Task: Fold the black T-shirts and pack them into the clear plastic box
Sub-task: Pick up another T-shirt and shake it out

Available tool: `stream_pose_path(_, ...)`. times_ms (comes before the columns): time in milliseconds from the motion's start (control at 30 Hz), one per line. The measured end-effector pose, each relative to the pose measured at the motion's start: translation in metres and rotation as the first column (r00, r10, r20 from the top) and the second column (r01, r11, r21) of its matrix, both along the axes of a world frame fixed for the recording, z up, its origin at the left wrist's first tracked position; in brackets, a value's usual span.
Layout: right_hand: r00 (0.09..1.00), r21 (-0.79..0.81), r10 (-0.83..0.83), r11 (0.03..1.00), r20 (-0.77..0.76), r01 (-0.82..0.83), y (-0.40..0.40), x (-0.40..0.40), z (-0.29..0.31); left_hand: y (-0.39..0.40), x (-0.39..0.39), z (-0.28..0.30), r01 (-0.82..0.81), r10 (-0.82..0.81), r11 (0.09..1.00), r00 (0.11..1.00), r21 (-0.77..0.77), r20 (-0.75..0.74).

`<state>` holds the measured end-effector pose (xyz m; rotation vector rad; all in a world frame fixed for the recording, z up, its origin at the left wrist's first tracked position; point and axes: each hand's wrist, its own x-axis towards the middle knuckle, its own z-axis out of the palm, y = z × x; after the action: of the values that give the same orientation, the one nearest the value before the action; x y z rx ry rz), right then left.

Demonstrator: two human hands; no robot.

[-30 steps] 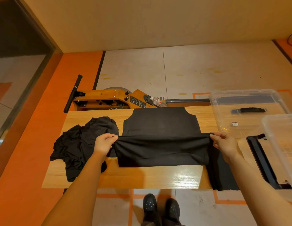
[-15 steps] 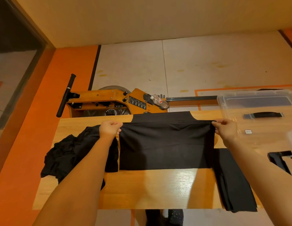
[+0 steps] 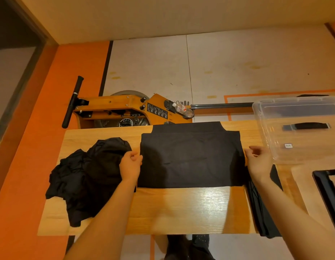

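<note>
- The wooden table [image 3: 181,209] fills the lower middle of the frame; its near strip of bare wood runs between the two forearms, and its front edge sits low in the frame.
- The folded black T-shirt [image 3: 189,158] lies flat at centre, a neat rectangle, its far edge reaching the table's back edge.
- The left hand [image 3: 130,166] sits at the shirt's left edge, fingers curled; whether it pinches cloth cannot be told.
- The right hand [image 3: 258,162] sits at the right edge, fingers loosely bent, holding nothing visible.
- A crumpled heap of black shirts [image 3: 86,177] lies left of centre, touching the left hand.
- Folded dark cloth [image 3: 262,212] hangs over the lower right edge.
- The clear plastic box [image 3: 297,128] stands at right, just beside the right hand.
</note>
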<state>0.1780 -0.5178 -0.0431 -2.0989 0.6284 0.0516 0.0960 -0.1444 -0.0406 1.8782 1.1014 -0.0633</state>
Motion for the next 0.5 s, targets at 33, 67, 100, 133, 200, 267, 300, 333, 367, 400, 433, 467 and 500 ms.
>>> stream_pose_path(33,1.0,-0.012,0.002,1.0,-0.004,-0.002,0.0,-0.013,-0.002,-0.004,-0.011,-0.004,0.004,-0.004,1.0,1.0,0.002,-0.007)
stream_pose_path(67,1.0,-0.028,0.012,1.0,-0.021,-0.013,0.0,-0.025,-0.005,-0.009,-0.022,-0.009,0.012,-0.011,1.0,1.0,0.014,-0.021)
stream_pose_path(100,0.998,-0.05,0.028,0.998,-0.047,-0.031,0.0,-0.037,-0.008,-0.014,-0.032,-0.011,0.021,-0.02,0.999,0.999,0.03,-0.031)
stream_pose_path(133,0.997,-0.078,0.041,0.996,-0.072,-0.047,0.001,-0.048,-0.011,-0.02,-0.04,-0.013,0.031,-0.029,0.998,0.998,0.047,-0.048)
stream_pose_path(200,0.994,-0.137,0.041,0.989,-0.104,-0.055,0.003,-0.067,-0.016,-0.029,-0.054,-0.013,0.071,-0.063,0.993,0.995,0.096,-0.084)
stream_pose_path(267,0.993,-0.19,0.03,0.98,-0.118,-0.052,0.004,-0.08,-0.02,-0.034,-0.064,-0.017,0.123,-0.109,0.983,0.988,0.136,-0.106)
stream_pose_path(300,0.992,-0.215,0.032,0.975,-0.121,-0.057,0.005,-0.084,-0.021,-0.036,-0.067,-0.02,0.142,-0.126,0.978,0.986,0.153,-0.113)
stream_pose_path(333,0.992,-0.236,0.035,0.97,-0.123,-0.064,0.005,-0.087,-0.023,-0.037,-0.069,-0.021,0.157,-0.137,0.973,0.983,0.17,-0.124)
stream_pose_path(367,0.991,-0.253,0.036,0.965,-0.129,-0.068,0.005,-0.088,-0.024,-0.039,-0.07,-0.021,0.164,-0.139,0.967,0.981,0.195,-0.133)
stream_pose_path(400,0.99,-0.264,0.033,0.962,-0.139,-0.069,0.005,-0.088,-0.024,-0.039,-0.071,-0.021,0.163,-0.133,0.961,0.98,0.224,-0.147)
stream_pose_path(433,0.988,-0.27,0.028,0.96,-0.152,-0.068,0.004,-0.088,-0.025,-0.04,-0.072,-0.021,0.159,-0.122,0.955,0.98,0.249,-0.159)
stream_pose_path(467,0.986,-0.271,0.022,0.96,-0.167,-0.067,0.004,-0.087,-0.025,-0.04,-0.072,-0.021,0.155,-0.11,0.952,0.978,0.265,-0.175)
stream_pose_path(500,0.983,-0.271,0.019,0.96,-0.182,-0.068,0.004,-0.087,-0.025,-0.04,-0.072,-0.021,0.149,-0.098,0.95,0.977,0.273,-0.189)
